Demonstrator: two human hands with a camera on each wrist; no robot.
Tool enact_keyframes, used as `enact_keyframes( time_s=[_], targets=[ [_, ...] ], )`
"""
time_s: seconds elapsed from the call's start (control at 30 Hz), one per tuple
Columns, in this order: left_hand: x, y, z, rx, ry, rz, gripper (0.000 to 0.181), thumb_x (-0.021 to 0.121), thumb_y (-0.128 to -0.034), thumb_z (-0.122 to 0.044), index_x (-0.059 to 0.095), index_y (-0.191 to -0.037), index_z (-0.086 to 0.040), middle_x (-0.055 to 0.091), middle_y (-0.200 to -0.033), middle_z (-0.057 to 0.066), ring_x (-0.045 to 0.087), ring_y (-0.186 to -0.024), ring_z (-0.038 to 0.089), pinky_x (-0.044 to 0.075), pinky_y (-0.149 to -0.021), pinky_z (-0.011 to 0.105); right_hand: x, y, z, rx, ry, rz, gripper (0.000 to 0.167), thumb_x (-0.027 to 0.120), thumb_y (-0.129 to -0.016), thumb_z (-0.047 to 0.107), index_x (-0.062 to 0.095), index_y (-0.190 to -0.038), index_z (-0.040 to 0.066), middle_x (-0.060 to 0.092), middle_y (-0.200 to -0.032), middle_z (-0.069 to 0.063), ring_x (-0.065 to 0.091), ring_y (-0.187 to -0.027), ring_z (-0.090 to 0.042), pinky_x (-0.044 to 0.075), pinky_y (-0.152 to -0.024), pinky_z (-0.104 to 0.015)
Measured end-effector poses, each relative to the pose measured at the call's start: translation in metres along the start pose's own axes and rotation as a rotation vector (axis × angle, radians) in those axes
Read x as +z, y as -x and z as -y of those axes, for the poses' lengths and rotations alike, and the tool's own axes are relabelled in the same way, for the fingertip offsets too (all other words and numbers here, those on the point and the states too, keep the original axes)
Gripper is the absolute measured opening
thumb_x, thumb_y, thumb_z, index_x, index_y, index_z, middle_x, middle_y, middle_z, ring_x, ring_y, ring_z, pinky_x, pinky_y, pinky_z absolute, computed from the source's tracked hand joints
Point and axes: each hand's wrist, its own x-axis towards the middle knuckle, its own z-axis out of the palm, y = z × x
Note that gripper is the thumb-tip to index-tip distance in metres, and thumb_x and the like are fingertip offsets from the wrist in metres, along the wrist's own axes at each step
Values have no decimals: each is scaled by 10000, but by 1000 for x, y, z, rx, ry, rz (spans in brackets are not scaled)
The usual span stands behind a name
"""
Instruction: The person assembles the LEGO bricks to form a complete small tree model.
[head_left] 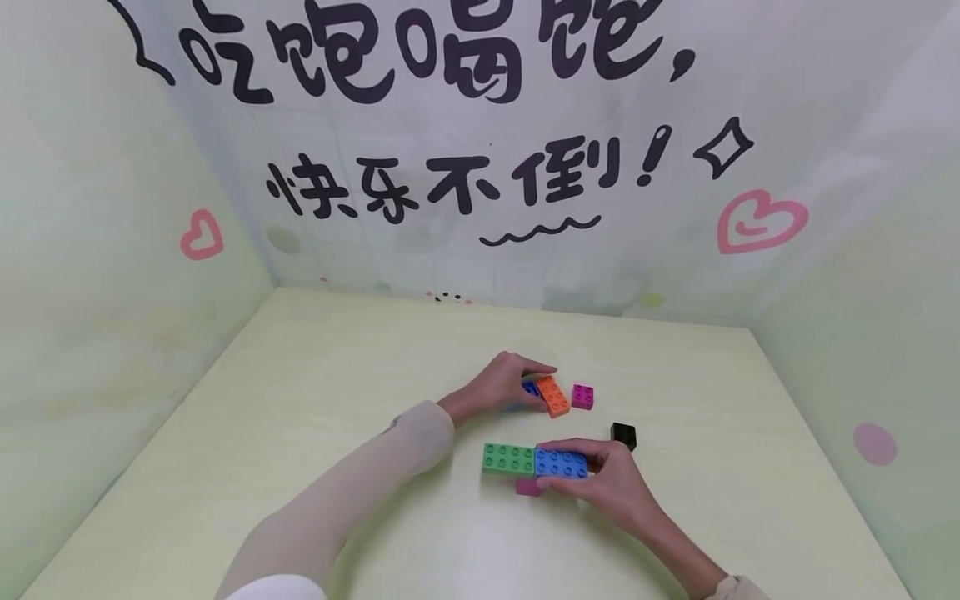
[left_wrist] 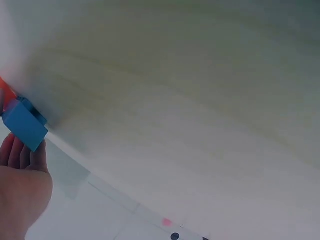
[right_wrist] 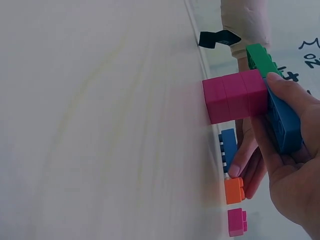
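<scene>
Pinching the blue brick (head_left: 562,463) between thumb and fingers of the right grip (head_left: 615,479), near the middle of the surface (head_left: 345,358). Holding along with it the green brick (head_left: 508,458), meeting the blue one end to end, studs up, in a straight row running left. Bearing beneath that row a pink stack (right_wrist: 235,95), looking three bricks tall in the right wrist view and sitting under the seam between green and blue. Cannot tell whether touching the surface with the foot of the stack.

Farther from the body, holding the thumb and fingers of the left grip (head_left: 501,385) curled about the orange brick (head_left: 553,396) and the other blue brick (head_left: 531,388), lying side by side. Cannot tell whether pinching either one or only touching, with the left grip hiding part of the other blue brick.

Just right of the orange brick, lying on the surface with studs up, a small pink brick (head_left: 582,396). Just beyond the right grip and partly covered by it, a black brick (head_left: 623,433). Facing a pale wall (head_left: 420,258) bearing black lettering (head_left: 487,54).
</scene>
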Motion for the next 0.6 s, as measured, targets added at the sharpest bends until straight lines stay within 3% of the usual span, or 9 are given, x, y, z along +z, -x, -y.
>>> enact_keyframes(
  time_s=[0.17, 0.37, 0.6],
  targets=[
    [0, -1, 1, 35, -18, 17, 520, 866, -758, -263, 692, -1242, -185, 675, -1197, -72, 591, -1120, 67, 440, -931, 184, 0, 0, 0, 2, -12, 5, 365, 888, -711, 323, 775, -1049, 245, 699, -1119, -16, 640, -856, -208, 528, -671, -256],
    [0, 2, 1, 45, -68, -26, 403, 881, -736, -290, 763, -1104, -176, 724, -1035, -95, 624, -978, 50, 462, -844, 173, 1, 0, -1, 0, -3, 3, 363, 889, -702, 349, 776, -1039, 276, 700, -1111, 11, 633, -879, -206, 517, -680, -258],
    [4, 1, -2, 50, -59, 19, 456, 871, -747, -304, 737, -1163, -174, 709, -1096, -85, 606, -1005, 40, 458, -865, 169, 0, 0, -2, -1, 0, -2, 366, 896, -694, 338, 777, -1035, 280, 701, -1106, 26, 631, -892, -210, 511, -688, -260]
  ],
)
